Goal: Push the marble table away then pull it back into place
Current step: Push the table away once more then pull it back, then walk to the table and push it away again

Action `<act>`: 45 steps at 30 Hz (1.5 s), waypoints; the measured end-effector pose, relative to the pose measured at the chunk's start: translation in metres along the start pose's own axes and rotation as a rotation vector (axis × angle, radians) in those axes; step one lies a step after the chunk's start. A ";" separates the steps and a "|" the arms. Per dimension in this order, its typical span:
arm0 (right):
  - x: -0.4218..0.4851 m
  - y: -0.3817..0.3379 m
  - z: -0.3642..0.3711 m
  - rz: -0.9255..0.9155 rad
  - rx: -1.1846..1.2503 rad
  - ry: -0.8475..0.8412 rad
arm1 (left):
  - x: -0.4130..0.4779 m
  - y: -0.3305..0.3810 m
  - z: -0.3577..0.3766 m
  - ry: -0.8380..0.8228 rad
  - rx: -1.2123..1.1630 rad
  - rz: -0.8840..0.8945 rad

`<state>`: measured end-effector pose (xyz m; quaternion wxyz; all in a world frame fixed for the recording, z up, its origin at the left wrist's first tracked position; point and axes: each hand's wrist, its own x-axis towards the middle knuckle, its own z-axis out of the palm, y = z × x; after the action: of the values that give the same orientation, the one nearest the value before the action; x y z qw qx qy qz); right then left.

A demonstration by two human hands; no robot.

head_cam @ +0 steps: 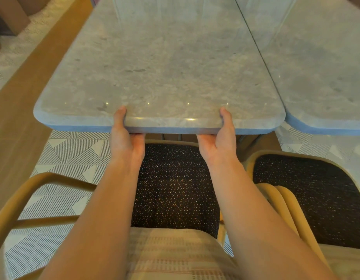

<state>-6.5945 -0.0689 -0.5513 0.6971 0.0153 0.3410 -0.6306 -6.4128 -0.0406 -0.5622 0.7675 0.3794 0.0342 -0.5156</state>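
Gripping the near edge of a grey marble table [165,63] with rounded corners, the left hand [125,138] and right hand [220,138] sit apart, thumbs on top and fingers hidden beneath, above a dark speckled chair seat [175,184]; a second grey table [320,63] stands just beside it.

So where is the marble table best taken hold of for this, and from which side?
Grip the marble table by its near short edge, coming from the chair side, as the left hand and right hand do: thumbs on top, fingers hidden beneath. The slab overhangs there with a rounded lip, likely a sound pinch. Its right long side lies close against a second table.
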 end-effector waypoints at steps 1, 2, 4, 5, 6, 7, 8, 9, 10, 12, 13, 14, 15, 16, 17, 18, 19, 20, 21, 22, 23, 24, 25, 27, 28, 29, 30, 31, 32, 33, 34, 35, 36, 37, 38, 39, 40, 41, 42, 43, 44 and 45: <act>-0.001 0.000 0.000 0.001 -0.009 0.007 | 0.000 0.000 0.000 0.003 0.003 0.003; -0.002 0.000 -0.001 0.000 -0.014 0.012 | 0.000 -0.001 -0.001 0.006 0.008 0.006; -0.003 0.000 0.000 0.004 -0.015 0.014 | -0.001 -0.001 -0.001 0.004 0.012 0.012; -0.004 0.000 0.000 0.003 -0.014 0.017 | -0.002 0.000 0.000 0.009 0.011 0.016; -0.004 0.000 -0.001 0.000 -0.014 0.022 | -0.002 0.000 0.000 0.014 0.012 0.017; -0.005 0.000 -0.001 -0.002 -0.015 0.025 | -0.003 0.000 0.000 0.017 0.014 0.019; -0.006 0.000 -0.001 -0.001 -0.017 0.027 | -0.004 0.000 0.001 0.016 0.019 0.020; -0.007 0.000 -0.001 0.003 -0.018 0.026 | -0.005 0.000 0.001 0.017 0.026 0.019; -0.008 0.000 -0.001 0.007 -0.018 0.023 | -0.006 0.000 0.002 0.020 0.030 0.019; -0.009 0.000 0.000 0.005 -0.008 0.020 | -0.008 -0.002 0.003 0.039 0.027 0.021; -0.010 0.000 0.001 0.003 0.002 0.017 | -0.009 -0.002 0.004 0.047 0.019 0.021; -0.010 0.000 0.001 0.004 0.012 0.013 | -0.009 -0.002 0.005 0.054 0.006 0.022; -0.010 -0.001 0.002 0.007 0.018 0.013 | -0.009 -0.001 0.006 0.062 -0.005 0.021; -0.010 -0.001 0.003 0.014 0.025 0.010 | -0.009 -0.001 0.007 0.060 -0.016 0.022; -0.011 -0.001 0.002 0.019 0.026 0.006 | -0.010 -0.002 0.006 0.055 -0.019 0.024; -0.011 -0.001 0.001 0.019 0.028 0.004 | -0.010 -0.002 0.006 0.048 -0.015 0.027; -0.011 -0.001 0.000 0.014 0.025 0.007 | -0.011 -0.003 0.005 0.047 -0.008 0.029; -0.011 -0.001 0.001 0.015 0.022 0.002 | -0.012 -0.002 0.005 0.050 -0.008 0.028; -0.011 -0.001 0.003 0.019 0.023 -0.005 | -0.013 -0.001 0.005 0.050 -0.010 0.028; -0.012 -0.002 0.005 0.025 0.025 -0.006 | -0.015 0.000 0.006 0.052 -0.010 0.029; -0.013 -0.002 0.006 0.026 0.023 -0.001 | -0.016 0.002 0.008 0.058 -0.009 0.029; -0.015 -0.004 0.005 0.027 0.013 0.005 | -0.018 0.003 0.010 0.061 0.000 0.022; -0.022 -0.006 0.003 0.040 -0.007 0.008 | -0.024 0.004 0.013 0.062 0.019 0.007; -0.045 -0.010 -0.006 0.119 -0.085 -0.007 | -0.046 0.002 0.016 0.059 0.082 -0.059; -0.061 -0.013 -0.012 0.177 -0.162 -0.031 | -0.063 0.000 0.015 0.052 0.137 -0.117; -0.076 -0.015 -0.018 0.224 -0.264 -0.058 | -0.080 -0.003 0.014 0.020 0.182 -0.179; -0.094 -0.023 -0.017 0.238 -0.371 -0.085 | -0.102 -0.001 0.018 -0.026 0.217 -0.226; -0.109 -0.031 -0.014 0.206 -0.468 -0.107 | -0.122 0.002 0.022 -0.068 0.245 -0.239; -0.126 -0.042 -0.005 0.130 -0.573 -0.131 | -0.142 0.011 0.030 -0.112 0.274 -0.209; -0.143 -0.054 0.006 0.015 -0.703 -0.169 | -0.160 0.024 0.041 -0.165 0.310 -0.134; -0.162 -0.068 0.021 -0.125 -0.837 -0.218 | -0.180 0.040 0.054 -0.228 0.356 -0.029; -0.183 -0.083 0.037 -0.274 -0.942 -0.273 | -0.201 0.059 0.068 -0.286 0.414 0.091; -0.208 -0.097 0.053 -0.407 -0.989 -0.343 | -0.225 0.080 0.080 -0.344 0.470 0.219; -0.232 -0.110 0.070 -0.521 -0.991 -0.414 | -0.248 0.101 0.093 -0.410 0.518 0.346; -0.256 -0.122 0.084 -0.602 -0.964 -0.472 | -0.270 0.120 0.104 -0.483 0.554 0.435; -0.281 -0.132 0.098 -0.664 -0.937 -0.527 | -0.293 0.139 0.114 -0.562 0.578 0.494; -0.306 -0.142 0.113 -0.715 -0.924 -0.585 | -0.313 0.159 0.124 -0.644 0.594 0.543; -0.330 -0.149 0.126 -0.750 -0.927 -0.636 | -0.330 0.178 0.131 -0.706 0.598 0.574; -0.351 -0.156 0.136 -0.777 -0.934 -0.676 | -0.345 0.193 0.138 -0.748 0.591 0.586; -0.372 -0.161 0.145 -0.809 -0.944 -0.695 | -0.360 0.207 0.144 -0.788 0.588 0.590; -0.389 -0.166 0.151 -0.845 -0.953 -0.701 | -0.375 0.218 0.149 -0.835 0.596 0.595; -0.406 -0.171 0.155 -0.883 -0.952 -0.694 | -0.388 0.227 0.153 -0.893 0.625 0.606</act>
<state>-6.6648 0.1789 -0.1612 0.3770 -0.6282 0.3122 -0.6048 -6.4596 0.2034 -0.1573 0.6725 0.3268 -0.5518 -0.3694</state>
